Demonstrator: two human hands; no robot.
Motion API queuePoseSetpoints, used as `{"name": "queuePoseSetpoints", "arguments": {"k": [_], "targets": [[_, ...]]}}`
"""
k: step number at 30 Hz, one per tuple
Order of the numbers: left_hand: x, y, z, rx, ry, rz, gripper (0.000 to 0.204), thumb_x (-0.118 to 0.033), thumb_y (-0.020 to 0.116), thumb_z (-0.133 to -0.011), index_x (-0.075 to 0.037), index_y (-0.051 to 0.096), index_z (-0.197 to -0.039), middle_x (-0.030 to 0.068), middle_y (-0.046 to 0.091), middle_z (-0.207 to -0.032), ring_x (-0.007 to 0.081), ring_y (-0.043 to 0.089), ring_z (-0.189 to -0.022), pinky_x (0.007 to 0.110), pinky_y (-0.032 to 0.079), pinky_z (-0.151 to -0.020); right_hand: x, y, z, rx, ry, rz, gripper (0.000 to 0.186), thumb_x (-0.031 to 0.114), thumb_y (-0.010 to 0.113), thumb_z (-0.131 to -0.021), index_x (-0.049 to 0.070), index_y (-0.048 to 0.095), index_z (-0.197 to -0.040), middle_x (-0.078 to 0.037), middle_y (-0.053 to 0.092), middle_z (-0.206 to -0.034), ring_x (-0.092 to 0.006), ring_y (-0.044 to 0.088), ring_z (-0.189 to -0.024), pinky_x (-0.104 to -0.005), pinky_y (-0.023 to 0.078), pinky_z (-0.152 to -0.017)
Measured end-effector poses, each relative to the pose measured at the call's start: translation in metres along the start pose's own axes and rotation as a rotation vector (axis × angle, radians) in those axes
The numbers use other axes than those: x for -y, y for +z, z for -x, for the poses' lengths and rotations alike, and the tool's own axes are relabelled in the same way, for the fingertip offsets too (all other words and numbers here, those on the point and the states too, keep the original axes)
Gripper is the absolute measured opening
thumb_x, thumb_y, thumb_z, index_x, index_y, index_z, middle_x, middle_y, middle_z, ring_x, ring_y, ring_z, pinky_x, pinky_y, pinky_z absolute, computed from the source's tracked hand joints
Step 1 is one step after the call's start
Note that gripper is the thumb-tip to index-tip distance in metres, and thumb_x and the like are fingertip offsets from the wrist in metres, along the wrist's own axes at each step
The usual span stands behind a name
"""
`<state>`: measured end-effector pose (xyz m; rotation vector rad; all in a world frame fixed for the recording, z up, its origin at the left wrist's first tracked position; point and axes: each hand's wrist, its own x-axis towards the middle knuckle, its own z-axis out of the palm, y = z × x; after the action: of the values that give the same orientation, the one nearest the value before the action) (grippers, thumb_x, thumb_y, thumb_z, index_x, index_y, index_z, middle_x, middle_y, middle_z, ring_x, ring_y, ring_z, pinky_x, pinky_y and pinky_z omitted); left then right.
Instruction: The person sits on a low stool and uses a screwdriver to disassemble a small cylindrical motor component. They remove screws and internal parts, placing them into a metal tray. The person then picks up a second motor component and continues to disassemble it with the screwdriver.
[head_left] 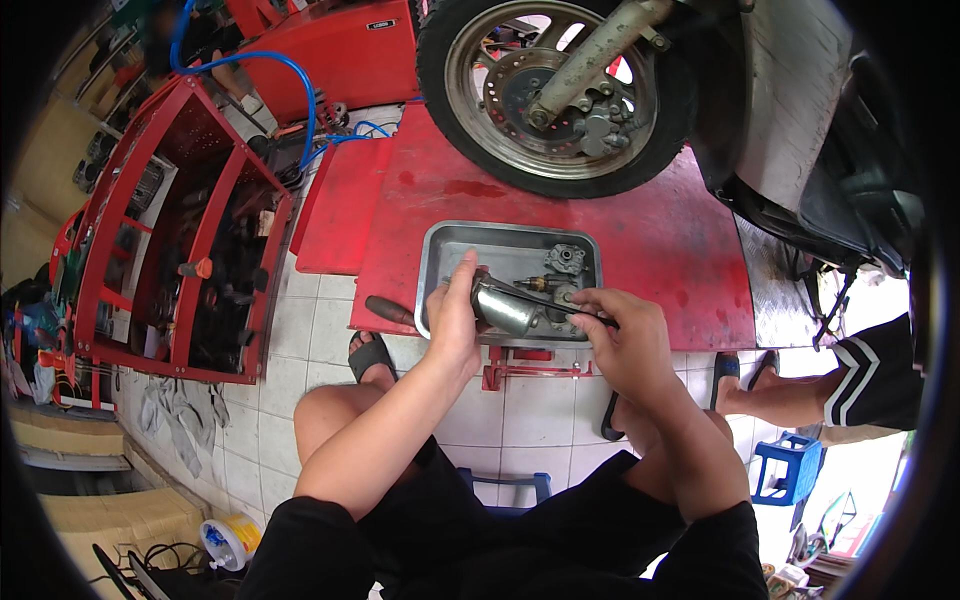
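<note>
My left hand (455, 315) is closed around a silver cylindrical part (508, 308), held over a steel tray (440, 240). My right hand (620, 335) pinches a thin dark strip or tool (550, 300) lying along the cylinder; its exact kind I cannot tell. In the tray are a cast metal part (565, 257) at the back right, a small brass-and-black piece (537, 283) and further metal pieces partly hidden by my hands. A wooden-handled tool (388, 310) lies just left of the tray on the red platform (690, 260).
A motorbike's front wheel (445, 80) stands behind the tray, its bodywork at right. At left are a red tool trolley (100, 290) and blue hose (300, 90). Another person's legs (790, 395) are at right, near a blue stool (785, 470). A white bucket (230, 540) sits lower left.
</note>
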<state>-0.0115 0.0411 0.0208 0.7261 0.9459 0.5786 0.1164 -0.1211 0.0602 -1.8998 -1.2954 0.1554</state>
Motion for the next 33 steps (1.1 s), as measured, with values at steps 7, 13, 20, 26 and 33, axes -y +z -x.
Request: {"name": "queuePoseSetpoints", "arguments": {"k": [7,13,20,26,33], "targets": [[0.003,-0.006,-0.006,0.026,-0.040,-0.045,0.054,-0.056,0.059,-0.092,-0.006,0.062,-0.110,0.0044,0.064,-0.098,0.0182,0.059,-0.095,0.038,0.044,-0.083,0.010,-0.005,-0.003,0.058,0.028,0.003,0.025,0.001,0.073,-0.079,0.004,0.068,-0.104,-0.011,0.065,-0.084,-0.0299,0.068,-0.079,-0.0349,0.053,-0.064],[0.003,-0.006,-0.005,0.021,-0.049,-0.043,0.053,-0.056,0.059,-0.092,-0.007,0.063,-0.109,0.0040,0.064,-0.098,0.0180,0.059,-0.094,0.038,0.044,-0.082,0.010,-0.006,-0.002,0.023,0.092,0.016,0.027,0.000,0.074,-0.077,0.005,0.069,-0.104,-0.010,0.065,-0.084,-0.0291,0.068,-0.078,-0.0344,0.054,-0.065],[0.002,-0.007,-0.009,0.006,-0.041,-0.024,0.051,-0.055,0.061,-0.091,-0.006,0.062,-0.106,0.0041,0.063,-0.094,0.0170,0.060,-0.088,0.036,0.046,-0.077,0.006,-0.004,-0.002,0.010,0.016,-0.010,0.029,-0.001,0.075,-0.075,0.005,0.069,-0.102,-0.009,0.065,-0.083,-0.0269,0.068,-0.077,-0.0337,0.054,-0.063],[0.003,-0.007,-0.007,0.023,-0.056,-0.035,0.053,-0.056,0.059,-0.091,-0.006,0.063,-0.108,0.0048,0.064,-0.096,0.0190,0.061,-0.093,0.038,0.046,-0.082,0.008,-0.007,-0.003,-0.011,0.041,0.048,0.029,-0.001,0.076,-0.073,0.006,0.070,-0.101,-0.008,0.065,-0.082,-0.0262,0.068,-0.076,-0.0335,0.053,-0.062],[0.001,-0.005,-0.005,0.026,-0.049,-0.027,0.055,-0.057,0.060,-0.091,-0.005,0.062,-0.110,0.0055,0.064,-0.097,0.0191,0.060,-0.094,0.038,0.046,-0.082,0.007,-0.006,0.000,-0.032,0.021,0.083,0.022,0.003,0.076,-0.075,0.006,0.071,-0.097,-0.008,0.069,-0.084,-0.0258,0.068,-0.074,-0.0338,0.053,-0.061]]}}
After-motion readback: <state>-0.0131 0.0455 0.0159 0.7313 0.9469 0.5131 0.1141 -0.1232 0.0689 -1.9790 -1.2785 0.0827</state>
